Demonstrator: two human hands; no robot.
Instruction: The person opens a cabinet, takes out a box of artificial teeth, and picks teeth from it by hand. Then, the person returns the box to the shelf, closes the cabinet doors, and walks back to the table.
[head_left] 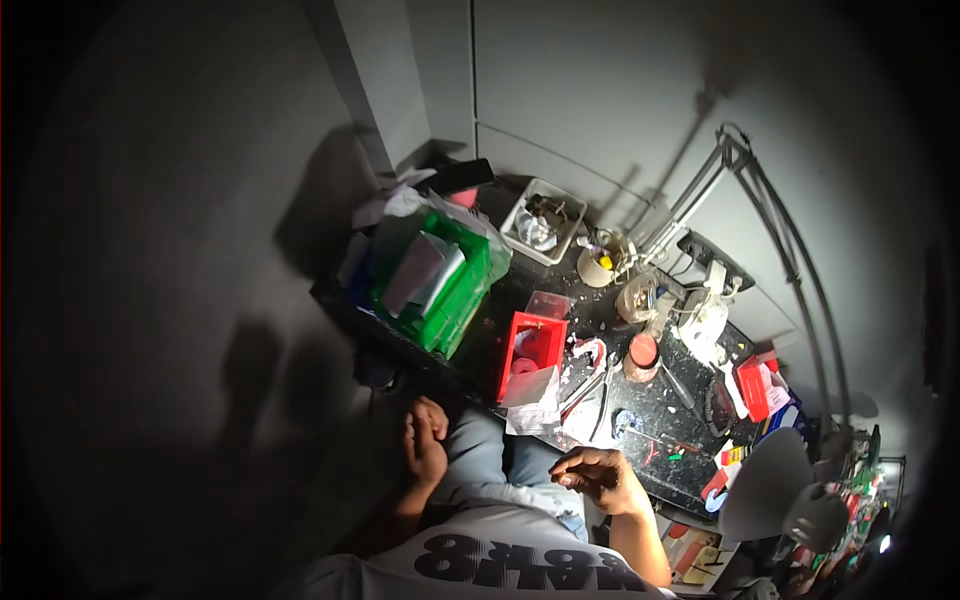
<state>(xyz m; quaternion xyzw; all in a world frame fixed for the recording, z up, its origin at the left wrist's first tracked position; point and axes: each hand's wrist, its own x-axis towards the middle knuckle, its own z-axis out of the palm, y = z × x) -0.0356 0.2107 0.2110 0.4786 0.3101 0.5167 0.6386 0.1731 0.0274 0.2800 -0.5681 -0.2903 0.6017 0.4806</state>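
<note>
My left hand (426,440) hangs beside my left thigh, off the table's near edge, with its fingers curled in; what they hold, if anything, is hidden. Over my right thigh, just short of the table edge, my right hand (598,478) is half bent, with a gap between thumb and fingers and nothing visible between them. A red bin (505,362) with pink pieces in it stands in front of me, a white paper slip (534,402) across its near end. Right of the bin lies a pink-and-white denture-like arch (590,350), with slim hand tools (603,402) nearer me.
A green crate (455,315) with papers stands at the left. Farther back are a white tray (545,252), a cup of tools (596,270) and a red-lidded jar (642,358). A lamp head (768,490) on a jointed arm and another red bin (752,388) flank the right side.
</note>
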